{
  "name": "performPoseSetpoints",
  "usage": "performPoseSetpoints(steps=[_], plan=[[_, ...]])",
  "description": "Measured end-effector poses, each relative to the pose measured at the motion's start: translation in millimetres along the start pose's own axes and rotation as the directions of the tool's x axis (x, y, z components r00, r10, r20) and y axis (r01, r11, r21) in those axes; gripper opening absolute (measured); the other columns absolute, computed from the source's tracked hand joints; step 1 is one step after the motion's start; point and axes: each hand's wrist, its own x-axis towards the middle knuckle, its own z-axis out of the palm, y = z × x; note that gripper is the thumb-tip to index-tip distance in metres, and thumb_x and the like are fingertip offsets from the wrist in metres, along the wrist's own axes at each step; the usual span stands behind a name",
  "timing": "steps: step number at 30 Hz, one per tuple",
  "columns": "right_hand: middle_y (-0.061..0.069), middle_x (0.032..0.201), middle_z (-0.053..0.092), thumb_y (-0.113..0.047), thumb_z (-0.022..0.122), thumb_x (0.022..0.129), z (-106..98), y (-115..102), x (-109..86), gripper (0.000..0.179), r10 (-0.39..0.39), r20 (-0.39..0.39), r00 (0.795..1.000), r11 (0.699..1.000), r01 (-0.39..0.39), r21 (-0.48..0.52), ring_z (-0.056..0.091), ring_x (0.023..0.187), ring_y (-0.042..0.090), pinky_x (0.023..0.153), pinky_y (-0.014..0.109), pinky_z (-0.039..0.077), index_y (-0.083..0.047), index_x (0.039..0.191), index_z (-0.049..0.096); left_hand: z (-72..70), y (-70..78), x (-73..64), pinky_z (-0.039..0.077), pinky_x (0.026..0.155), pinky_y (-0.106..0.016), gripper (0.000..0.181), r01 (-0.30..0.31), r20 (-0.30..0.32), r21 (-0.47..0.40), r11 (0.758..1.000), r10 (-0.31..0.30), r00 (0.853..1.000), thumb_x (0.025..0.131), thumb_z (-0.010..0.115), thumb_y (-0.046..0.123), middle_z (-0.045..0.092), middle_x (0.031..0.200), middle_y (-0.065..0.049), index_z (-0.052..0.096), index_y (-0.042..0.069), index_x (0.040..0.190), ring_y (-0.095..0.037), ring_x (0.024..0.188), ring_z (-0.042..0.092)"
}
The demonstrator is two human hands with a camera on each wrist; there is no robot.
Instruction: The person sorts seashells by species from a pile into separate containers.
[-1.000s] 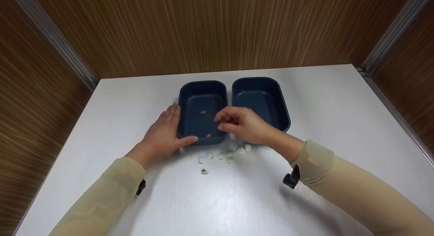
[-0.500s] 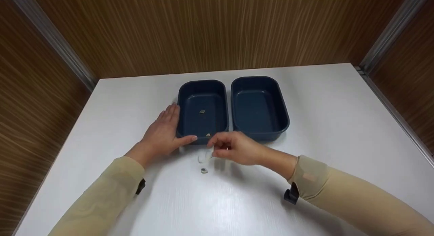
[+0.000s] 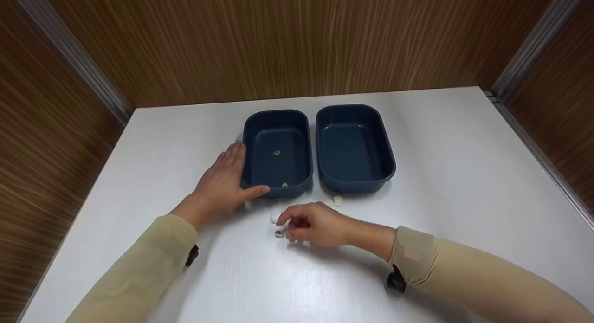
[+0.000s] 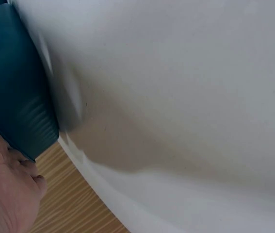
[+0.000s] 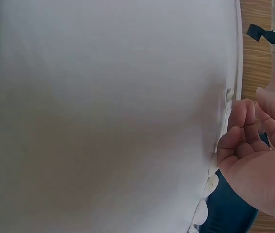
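Note:
My left hand (image 3: 220,179) rests with straight fingers along the outer left wall of the left dark blue bin (image 3: 310,149), its thumb over the front rim. Inside that bin lie two small shell-like pieces (image 3: 276,152). Over the table in front, my right hand (image 3: 320,224) reaches down with bent fingers, thumb and index apart and no object seen between them. Just left of its fingertips is a small dark-and-pale shell-like piece (image 3: 279,233); a white piece (image 3: 274,218) lies behind it. Several pale pieces (image 5: 200,212) show in the right wrist view, partly hidden by the hand in the head view.
A second dark blue bin (image 3: 390,167) stands right of the first, a narrow gap between them. One white piece (image 3: 338,200) lies in front of it. Wood-grain panels (image 3: 297,44) enclose the white table (image 3: 441,174) at the back and sides.
My right hand has come from above the left bin down toward the front of the table, near the dark-and-pale piece. The left hand stays on the left bin.

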Motion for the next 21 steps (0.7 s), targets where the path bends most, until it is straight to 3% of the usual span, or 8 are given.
performPoseSetpoints(steps=[8, 21], plan=[[-0.001, 0.086, 0.068, -0.003, 0.075, 0.097, 8, -5, -2.6, 0.028, -0.064, 0.041, 0.997, 0.996, 0.066, -0.055, 0.057, 0.073, 0.002, 0.070, 0.020, 0.049, -0.004, 0.125, 0.072, -1.5, 1.2, -1.5, 0.006, 0.131, -0.047, 0.129, 0.005, 0.008, -0.003, 1.000, -0.005, 1.000, 0.089, 0.040, 0.093, 0.004, 0.176, -0.021, 0.005, -0.004, 0.167, -0.032, 0.163, 0.001], [-0.001, 0.087, 0.068, -0.001, 0.075, 0.096, 13, 1, 1.7, 0.028, -0.058, -0.002, 0.998, 0.988, 0.057, -0.142, 0.054, 0.074, 0.000, 0.072, 0.020, 0.049, -0.003, 0.124, 0.072, -0.7, 0.0, -1.6, 0.006, 0.131, -0.047, 0.129, 0.002, 0.007, 0.007, 1.000, -0.002, 1.000, 0.090, 0.039, 0.093, 0.004, 0.176, -0.021, 0.004, -0.004, 0.167, -0.032, 0.163, 0.000]])
